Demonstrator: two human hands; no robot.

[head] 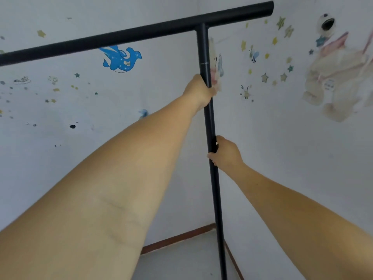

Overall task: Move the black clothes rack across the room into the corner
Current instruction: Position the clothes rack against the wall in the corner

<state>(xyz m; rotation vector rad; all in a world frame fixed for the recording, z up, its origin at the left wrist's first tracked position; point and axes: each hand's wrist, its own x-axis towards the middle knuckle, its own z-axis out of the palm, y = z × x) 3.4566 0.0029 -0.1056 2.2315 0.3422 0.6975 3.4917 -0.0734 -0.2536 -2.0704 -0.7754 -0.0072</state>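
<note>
The black clothes rack [214,182] fills the middle of the head view: one upright pole joined to a long top bar [129,35] that runs from the left edge to the upper right. My left hand [199,91] is closed around the upright just below the joint. My right hand [227,153] grips the same pole lower down. The rack stands close in front of a room corner. Its foot is out of view below the frame.
Two white walls meet right behind the pole, covered with stickers: a blue dolphin [121,58], stars and a pale bear [335,77]. A brown skirting board [177,238] runs along a small patch of grey floor [187,259] at the bottom.
</note>
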